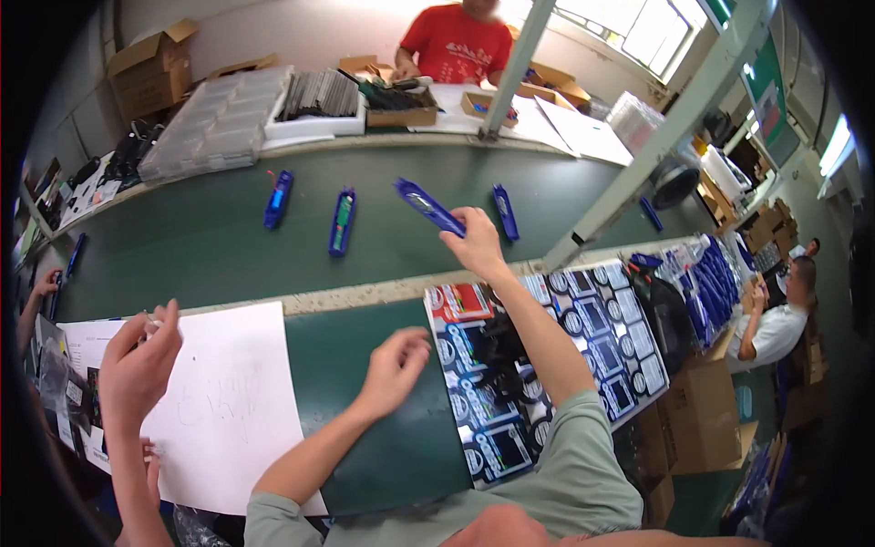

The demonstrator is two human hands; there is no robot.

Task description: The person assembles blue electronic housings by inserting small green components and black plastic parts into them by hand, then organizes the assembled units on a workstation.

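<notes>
Green belt [191,242] spans the frame's upper middle; over it, just above centre, the right hand [477,242] grips a blue case [424,202]. Below centre, the left hand [394,369] is half-open and empty. Other blue cases [343,223] lie around; beyond, a red-shirted person [456,46].

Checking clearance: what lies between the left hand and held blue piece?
Head view: green surfaces and a pale ledge separate the left hand and blue piece.
</notes>
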